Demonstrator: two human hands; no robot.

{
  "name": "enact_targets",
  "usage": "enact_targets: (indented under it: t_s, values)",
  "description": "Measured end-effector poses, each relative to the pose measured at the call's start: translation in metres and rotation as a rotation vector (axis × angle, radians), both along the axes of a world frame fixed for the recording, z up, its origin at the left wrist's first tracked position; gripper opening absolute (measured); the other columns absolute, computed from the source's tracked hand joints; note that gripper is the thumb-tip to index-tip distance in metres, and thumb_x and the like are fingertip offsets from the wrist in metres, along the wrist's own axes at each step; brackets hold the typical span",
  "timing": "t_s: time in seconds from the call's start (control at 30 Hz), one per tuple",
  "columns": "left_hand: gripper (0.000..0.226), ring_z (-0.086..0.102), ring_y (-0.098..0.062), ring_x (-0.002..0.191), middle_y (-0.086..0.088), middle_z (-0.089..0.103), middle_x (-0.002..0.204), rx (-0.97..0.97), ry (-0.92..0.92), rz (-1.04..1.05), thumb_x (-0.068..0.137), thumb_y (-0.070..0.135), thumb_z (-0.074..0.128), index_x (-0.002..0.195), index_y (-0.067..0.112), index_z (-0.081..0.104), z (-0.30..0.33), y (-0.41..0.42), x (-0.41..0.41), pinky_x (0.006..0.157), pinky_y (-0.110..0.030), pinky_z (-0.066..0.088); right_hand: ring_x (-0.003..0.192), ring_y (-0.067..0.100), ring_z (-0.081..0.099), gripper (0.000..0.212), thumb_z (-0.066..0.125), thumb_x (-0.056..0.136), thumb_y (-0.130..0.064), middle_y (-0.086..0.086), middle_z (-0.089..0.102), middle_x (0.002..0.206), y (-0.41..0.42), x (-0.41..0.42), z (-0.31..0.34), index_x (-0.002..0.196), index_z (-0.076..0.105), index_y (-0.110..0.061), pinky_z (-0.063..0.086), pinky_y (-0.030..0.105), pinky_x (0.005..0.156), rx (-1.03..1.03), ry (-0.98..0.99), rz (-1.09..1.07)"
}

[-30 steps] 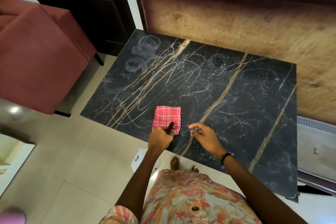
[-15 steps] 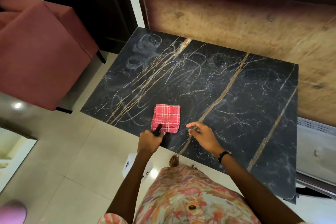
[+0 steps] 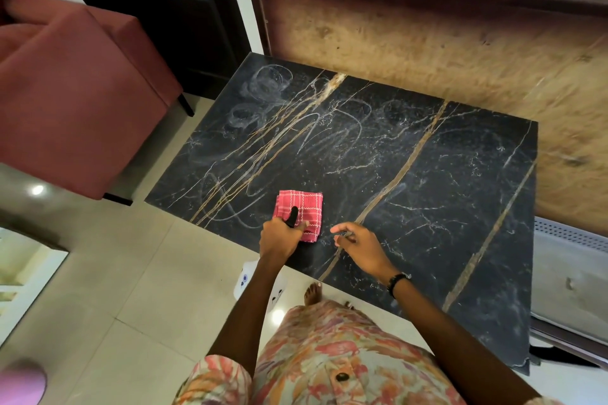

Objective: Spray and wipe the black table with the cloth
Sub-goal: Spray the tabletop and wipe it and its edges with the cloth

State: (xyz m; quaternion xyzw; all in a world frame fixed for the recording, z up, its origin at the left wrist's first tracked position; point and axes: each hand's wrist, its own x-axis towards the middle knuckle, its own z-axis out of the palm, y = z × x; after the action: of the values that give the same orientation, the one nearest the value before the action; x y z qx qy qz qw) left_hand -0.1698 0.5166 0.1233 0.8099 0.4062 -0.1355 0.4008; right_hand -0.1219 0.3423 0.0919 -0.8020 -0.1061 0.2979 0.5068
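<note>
The black marble-patterned table (image 3: pixel 427 191) has gold veins and pale smear marks across its left half. A folded red checked cloth (image 3: pixel 307 204) lies flat near its front edge. My left hand (image 3: pixel 279 240) is shut on a spray bottle (image 3: pixel 246 279). Its white body hangs below the table edge, and its black nozzle points over the cloth's near corner. My right hand (image 3: pixel 358 246) hovers just right of the cloth, fingers loosely apart and holding nothing. A dark band sits on that wrist.
A red armchair (image 3: pixel 65 102) stands left of the table with a dark door (image 3: pixel 158 10) behind it. A worn wooden board (image 3: pixel 427 43) runs along the table's far side. A grey-white panel (image 3: pixel 569 266) is at the right. My bare foot (image 3: pixel 312 293) is on the tiled floor.
My left hand drew the spray bottle back off the cloth half a second ago; now its nozzle is over the cloth's near corner again. My right hand and the cloth have barely moved.
</note>
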Motion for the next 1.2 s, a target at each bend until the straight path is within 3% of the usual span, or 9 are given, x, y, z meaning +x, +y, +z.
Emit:
enact_targets:
  t_s: [0.17, 0.3, 0.43, 0.6, 0.7, 0.83, 1.0, 1.13, 1.2]
  values:
    - [0.049, 0.065, -0.031, 0.099, -0.015, 0.069, 0.108, -0.01, -0.016, 0.058, 0.085, 0.04, 0.064, 0.114, 0.0, 0.061, 0.0, 0.004, -0.007, 0.088, -0.039, 0.05, 0.1, 0.017, 0.063, 0.016, 0.058, 0.092, -0.009, 0.004, 0.065, 0.113, 0.006, -0.001, -0.001, 0.105, 0.066, -0.013, 0.051, 0.021, 0.085, -0.018, 0.004, 0.034]
    - [0.047, 0.066, -0.032, 0.097, -0.016, 0.07, 0.104, -0.056, -0.076, 0.071, 0.085, 0.039, 0.065, 0.111, 0.0, 0.063, -0.004, 0.011, -0.018, 0.09, -0.041, 0.052, 0.105, 0.018, 0.06, 0.02, 0.057, 0.092, -0.007, 0.009, 0.064, 0.114, 0.02, 0.001, 0.001, 0.111, 0.062, -0.006, 0.046, 0.017, 0.087, -0.052, -0.011, 0.065]
    - [0.039, 0.068, -0.028, 0.087, -0.014, 0.072, 0.093, -0.155, -0.231, 0.139, 0.082, 0.035, 0.069, 0.103, 0.002, 0.068, -0.004, 0.026, -0.031, 0.087, -0.044, 0.054, 0.102, 0.018, 0.058, 0.029, 0.059, 0.092, -0.018, 0.006, 0.059, 0.112, 0.038, 0.006, 0.006, 0.118, 0.057, -0.004, 0.046, 0.029, 0.09, -0.139, 0.006, 0.021]
    - [0.018, 0.058, -0.01, 0.059, 0.0, 0.064, 0.067, -0.257, -0.419, 0.201, 0.083, 0.025, 0.069, 0.084, 0.007, 0.066, 0.011, 0.051, -0.037, 0.057, -0.019, 0.047, 0.1, 0.024, 0.06, 0.031, 0.059, 0.092, -0.027, 0.01, 0.062, 0.113, 0.06, 0.013, -0.007, 0.111, 0.056, -0.002, 0.045, 0.033, 0.083, -0.311, 0.026, -0.065]
    - [0.016, 0.054, -0.011, 0.051, -0.006, 0.065, 0.068, -0.307, -0.454, 0.221, 0.083, 0.026, 0.069, 0.081, 0.011, 0.066, 0.01, 0.085, -0.037, 0.05, -0.021, 0.044, 0.089, 0.023, 0.063, 0.021, 0.058, 0.092, -0.029, 0.011, 0.065, 0.103, 0.078, 0.018, -0.019, 0.096, 0.057, -0.008, 0.05, 0.035, 0.078, -0.345, 0.039, -0.085]
    - [0.014, 0.053, -0.005, 0.045, -0.01, 0.067, 0.07, -0.33, -0.465, 0.187, 0.084, 0.026, 0.069, 0.08, 0.012, 0.068, 0.009, 0.142, -0.037, 0.052, -0.025, 0.041, 0.084, 0.023, 0.066, 0.021, 0.057, 0.092, -0.025, 0.011, 0.069, 0.097, 0.101, 0.018, -0.028, 0.101, 0.062, -0.006, 0.055, 0.041, 0.08, -0.359, 0.049, -0.208]
    - [0.016, 0.05, -0.003, 0.043, -0.008, 0.065, 0.066, -0.287, -0.497, 0.131, 0.085, 0.027, 0.067, 0.081, 0.012, 0.068, 0.015, 0.22, -0.034, 0.049, -0.02, 0.041, 0.085, 0.026, 0.066, 0.023, 0.062, 0.091, -0.021, 0.013, 0.067, 0.099, 0.128, 0.012, -0.025, 0.106, 0.059, -0.005, 0.055, 0.042, 0.078, -0.291, 0.143, -0.424]
    - [0.022, 0.047, -0.006, 0.043, -0.001, 0.056, 0.053, -0.203, -0.515, 0.123, 0.084, 0.033, 0.068, 0.079, 0.011, 0.067, 0.013, 0.275, -0.037, 0.05, -0.023, 0.04, 0.074, 0.014, 0.061, 0.013, 0.062, 0.089, -0.017, 0.013, 0.066, 0.1, 0.158, 0.013, 0.003, 0.099, 0.056, -0.011, 0.045, 0.024, 0.058, -0.185, 0.13, -0.393]
    - [0.024, 0.05, -0.009, 0.046, 0.004, 0.056, 0.053, -0.188, -0.542, 0.133, 0.084, 0.034, 0.068, 0.084, 0.01, 0.068, 0.013, 0.296, -0.041, 0.052, -0.024, 0.04, 0.077, 0.015, 0.061, 0.015, 0.065, 0.087, -0.019, 0.008, 0.066, 0.097, 0.18, 0.017, 0.023, 0.098, 0.057, -0.013, 0.045, 0.022, 0.06, -0.191, 0.059, -0.313]
